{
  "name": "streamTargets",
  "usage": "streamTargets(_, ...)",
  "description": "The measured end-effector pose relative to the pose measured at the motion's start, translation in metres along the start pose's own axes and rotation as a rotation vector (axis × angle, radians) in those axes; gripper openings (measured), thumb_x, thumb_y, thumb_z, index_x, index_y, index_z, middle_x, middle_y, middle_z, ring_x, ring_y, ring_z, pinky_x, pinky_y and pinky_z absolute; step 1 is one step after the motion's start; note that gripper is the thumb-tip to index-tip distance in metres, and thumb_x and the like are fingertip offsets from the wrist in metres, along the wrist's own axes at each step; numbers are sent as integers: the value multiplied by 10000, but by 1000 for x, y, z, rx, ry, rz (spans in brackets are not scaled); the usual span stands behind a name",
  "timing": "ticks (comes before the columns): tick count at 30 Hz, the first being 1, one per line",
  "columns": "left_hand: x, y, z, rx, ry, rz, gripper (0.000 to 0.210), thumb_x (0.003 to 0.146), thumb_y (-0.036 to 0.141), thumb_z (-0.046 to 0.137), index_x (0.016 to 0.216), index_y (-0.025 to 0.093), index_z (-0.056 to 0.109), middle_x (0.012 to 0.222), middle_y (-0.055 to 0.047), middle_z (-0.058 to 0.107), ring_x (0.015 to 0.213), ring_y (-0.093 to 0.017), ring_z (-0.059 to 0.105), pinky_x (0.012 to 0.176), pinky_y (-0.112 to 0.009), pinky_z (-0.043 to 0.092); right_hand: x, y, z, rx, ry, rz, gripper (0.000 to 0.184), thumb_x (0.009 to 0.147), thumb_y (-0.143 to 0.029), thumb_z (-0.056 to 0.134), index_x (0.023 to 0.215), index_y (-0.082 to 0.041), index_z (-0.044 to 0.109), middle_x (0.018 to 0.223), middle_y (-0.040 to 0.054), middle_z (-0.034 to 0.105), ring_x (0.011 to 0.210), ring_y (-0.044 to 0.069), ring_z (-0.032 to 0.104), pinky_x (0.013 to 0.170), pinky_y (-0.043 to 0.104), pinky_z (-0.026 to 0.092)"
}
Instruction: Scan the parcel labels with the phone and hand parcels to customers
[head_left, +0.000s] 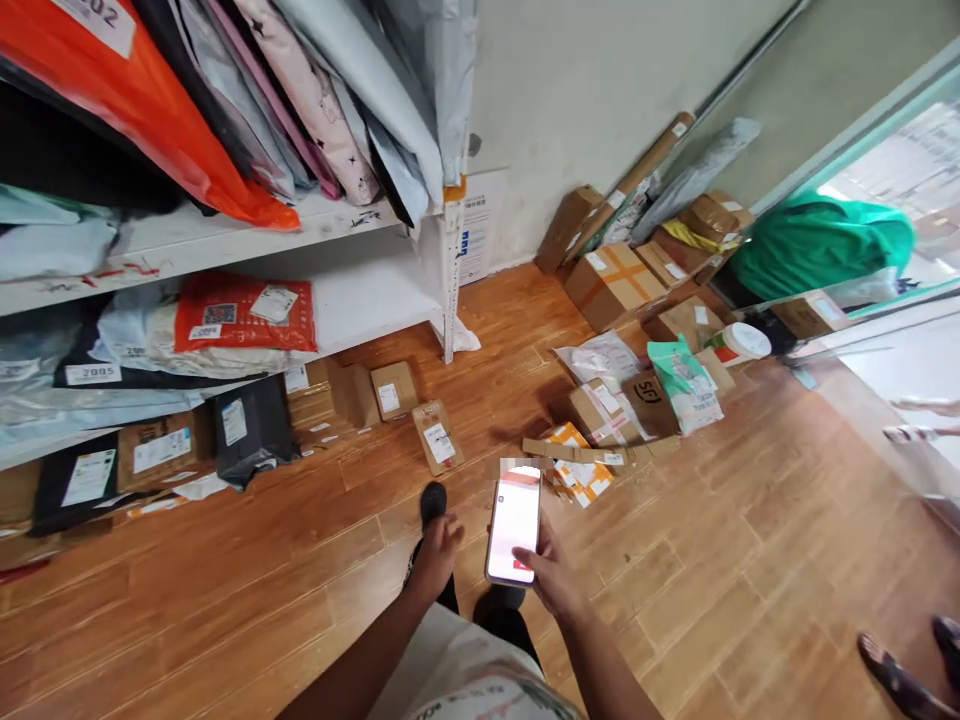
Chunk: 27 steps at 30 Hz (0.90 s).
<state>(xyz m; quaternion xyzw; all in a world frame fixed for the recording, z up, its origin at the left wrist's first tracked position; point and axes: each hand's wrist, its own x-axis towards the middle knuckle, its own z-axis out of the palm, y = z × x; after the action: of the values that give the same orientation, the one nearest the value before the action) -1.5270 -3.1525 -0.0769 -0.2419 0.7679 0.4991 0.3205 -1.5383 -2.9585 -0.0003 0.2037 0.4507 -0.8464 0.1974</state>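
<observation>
The phone point(512, 525) is in the wearer's R hand point(553, 575), out in front of the body, above the feet & floor point(322, 590). Grip: fingers wrap the R side & prob. the back (hidden), thumb laid over the lower screen next to a red patch, so the phone is pinched betw. palm & fingers w/ the thumb free to press; can't tell if it's actually touching the glass. Held low & face-up prob. b/c that lets the wearer read it looking down.

L hand point(437, 560) is just left of the phone, apart from it, fingers loosely curled; nothing visible in it, & can't tell if the fingertips meet.

Orientation: phone is in portrait, long axis running away from the body, top end fwd & leaning a touch right, bottom end twd the wearer. Screen faces up twd the head; top edge is pixelated.

Around it: shelf point(375, 290) to the left, w/ upright bags point(322, 110) packed on edge up top, prob. to save room. A red bag point(244, 315) lies flat lower down, label out, prob. for easy reading. Small box point(437, 437) is on the floor ahead, label up. SF box point(651, 400) & green bag point(684, 385) sit in a loose pile fwd-right; a long tube point(649, 165) leans nr the wall point(562, 100), prob. b/c of its length.
</observation>
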Motion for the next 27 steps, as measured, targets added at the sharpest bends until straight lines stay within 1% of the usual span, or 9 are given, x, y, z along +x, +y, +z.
streamTargets(3,44,-36,-25,264,-10,-83,537,805,428,473,1272,164,497,1171,-126,540,1105,-261,519,1003,-393,374,60,19,8,105,-35,99,725,700,-230,744,1343,-268,413,1119,71,701,994,300,668,860,448,509)
streamTargets(6,65,-83,-24,480,-89,-276,699,716,345,591,1362,125,440,1312,-223,452,1164,-383,476,964,-552,367,117,49,2,97,8,184,603,736,-282,717,1282,-255,462,1118,64,700,972,284,673,824,418,519)
streamTargets(8,69,-115,-10,575,-168,-404,811,626,304,664,1390,173,424,1414,-236,367,1207,-451,424,894,-634,378,153,74,-8,29,37,226,555,740,-292,726,1239,-258,485,1102,49,705,951,258,676,801,380,524)
streamTargets(10,73,-146,11,668,-233,-506,906,544,263,712,1400,241,415,1488,-218,292,1292,-504,301,897,-720,302,186,101,-20,-59,42,257,530,740,-310,736,1210,-261,496,1085,39,707,937,242,675,788,361,527)
streamTargets(11,76,-161,22,796,-256,-515,962,547,291,710,1435,296,342,1521,-195,246,1306,-502,283,900,-732,276,202,116,-28,-99,42,268,530,737,-319,742,1204,-262,497,1093,38,703,943,242,673,794,364,527)
streamTargets(13,86,-188,43,908,-278,-567,990,575,331,703,1455,366,251,1545,-175,204,1277,-496,336,876,-728,285,234,144,-43,-152,39,288,541,723,-340,754,1195,-257,502,1123,44,690,959,251,669,820,387,528)
streamTargets(16,110,-221,71,930,-302,-647,1002,594,368,715,1457,398,207,1521,-187,247,1208,-508,413,816,-730,315,280,183,-65,-194,16,324,529,714,-391,751,1168,-242,526,1100,60,694,931,274,678,819,436,539)
streamTargets(20,140,-257,101,929,-362,-696,918,636,355,704,1440,405,265,1425,-205,375,1144,-539,452,763,-771,294,336,227,-90,-272,-23,338,473,743,-471,715,1130,-245,565,1027,49,702,903,275,675,772,433,558)
streamTargets(27,164,-296,137,909,-334,-661,734,711,205,624,1364,453,400,1378,-141,432,1199,-421,418,796,-643,382,399,275,-111,-391,-137,311,448,844,-569,576,1164,-256,574,1056,38,689,908,233,647,816,371,527)
